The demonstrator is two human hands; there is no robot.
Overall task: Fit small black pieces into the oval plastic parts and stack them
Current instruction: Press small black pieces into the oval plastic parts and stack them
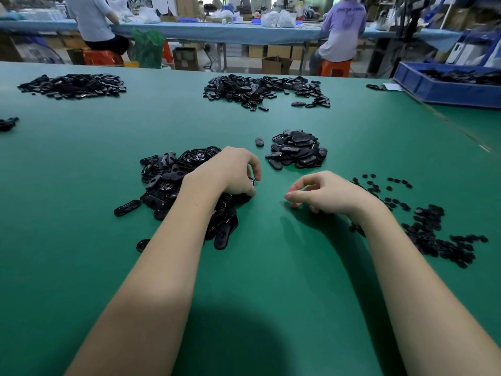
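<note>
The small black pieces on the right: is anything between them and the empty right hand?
Nothing visible. The right hand hovers over bare green mat, and the small black pieces lie scattered just to its right, with no object between.

Bright, even overhead light; a soft dark shadow pools on the table (pixel 271 267) at its near edge. Wide-angle bending curves the far edge; background perhaps slightly blurred.

text: faint print on back of lilac shirt (pixel 345 25) | legibility: too blurred to read | other: none
</note>
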